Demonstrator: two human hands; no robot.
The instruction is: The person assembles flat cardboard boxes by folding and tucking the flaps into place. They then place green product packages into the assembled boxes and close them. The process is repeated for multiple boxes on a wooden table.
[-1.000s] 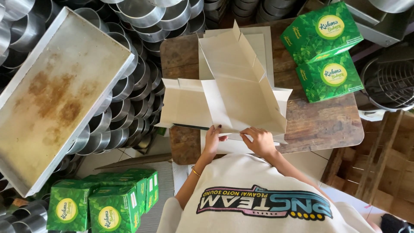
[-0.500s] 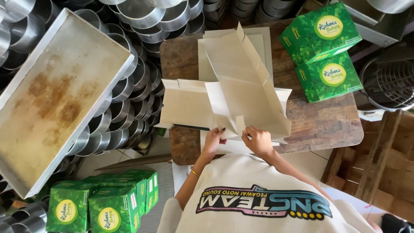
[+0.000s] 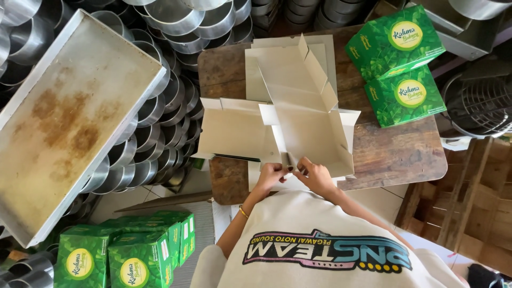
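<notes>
At the lower middle of the frame, the left hand (image 3: 271, 175) and right hand (image 3: 314, 176) both pinch shut on the near corner flaps of a half-folded cardboard box blank (image 3: 306, 120), which lies at centre frame on the wooden table (image 3: 394, 154) atop a stack of flat blanks (image 3: 234, 128). The blank looks light, thin and stiff along its creases but easily bent, so it is probably best held at flap edges near the folds. Further up, finished green boxes (image 3: 402, 64) sit at upper right; the fingertips are partly hidden by card, and the blank's printed side faces down.
</notes>
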